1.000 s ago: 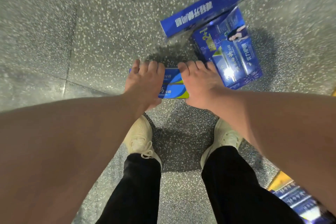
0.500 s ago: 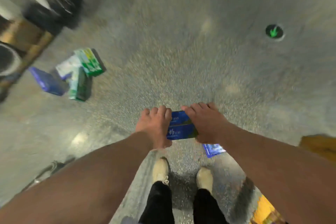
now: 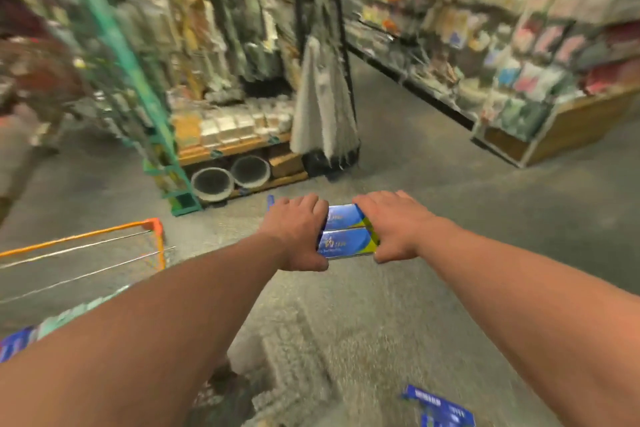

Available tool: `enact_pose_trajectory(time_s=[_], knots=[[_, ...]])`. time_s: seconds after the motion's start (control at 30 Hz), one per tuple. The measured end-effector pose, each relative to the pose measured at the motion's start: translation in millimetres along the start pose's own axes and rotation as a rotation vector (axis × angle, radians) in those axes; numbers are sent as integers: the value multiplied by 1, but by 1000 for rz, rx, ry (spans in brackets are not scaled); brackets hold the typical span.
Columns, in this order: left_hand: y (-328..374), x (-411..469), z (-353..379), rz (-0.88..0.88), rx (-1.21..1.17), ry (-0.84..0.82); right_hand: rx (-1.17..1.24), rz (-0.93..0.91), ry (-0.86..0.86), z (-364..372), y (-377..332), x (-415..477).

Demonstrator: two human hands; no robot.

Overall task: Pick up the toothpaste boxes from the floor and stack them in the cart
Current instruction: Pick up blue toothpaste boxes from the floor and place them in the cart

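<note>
Two blue and yellow toothpaste boxes [image 3: 346,234], stacked flat together, hang in the air at arm's length in front of me. My left hand [image 3: 294,232] grips their left end and my right hand [image 3: 391,225] grips their right end. The cart [image 3: 152,225], with an orange rim and wire sides, stands low at the left, apart from the boxes. Inside it, by my left forearm, I see blue [image 3: 15,341] and pale green boxes. More blue toothpaste boxes [image 3: 440,407] lie on the floor at the bottom right.
Shop shelves full of goods [image 3: 519,55] run along the right. A wooden display with two round tubs [image 3: 230,177] and a green ladder-like frame [image 3: 138,73] stands ahead to the left. A white folded umbrella [image 3: 323,104] leans by a black post. The view is blurred.
I have risen from the floor with the two boxes held between both hands. The view has swung up from the floor to the aisle, and the cart has come into sight at the left.
</note>
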State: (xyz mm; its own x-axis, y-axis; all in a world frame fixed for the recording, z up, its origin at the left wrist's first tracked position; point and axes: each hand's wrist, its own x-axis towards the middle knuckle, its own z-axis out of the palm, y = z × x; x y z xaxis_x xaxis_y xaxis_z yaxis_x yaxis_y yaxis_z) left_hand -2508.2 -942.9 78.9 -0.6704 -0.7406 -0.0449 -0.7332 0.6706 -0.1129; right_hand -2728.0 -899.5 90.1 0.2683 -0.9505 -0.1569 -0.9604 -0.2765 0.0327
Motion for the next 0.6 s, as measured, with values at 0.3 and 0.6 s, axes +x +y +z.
enact_pose_trajectory(time_s=[0.3, 0.6], knots=[[-169, -170, -20, -443, 32, 116, -168, -417, 130, -98, -208, 128], [-329, -307, 38, -648, 12, 24, -193, -680, 78, -82, -416, 252]])
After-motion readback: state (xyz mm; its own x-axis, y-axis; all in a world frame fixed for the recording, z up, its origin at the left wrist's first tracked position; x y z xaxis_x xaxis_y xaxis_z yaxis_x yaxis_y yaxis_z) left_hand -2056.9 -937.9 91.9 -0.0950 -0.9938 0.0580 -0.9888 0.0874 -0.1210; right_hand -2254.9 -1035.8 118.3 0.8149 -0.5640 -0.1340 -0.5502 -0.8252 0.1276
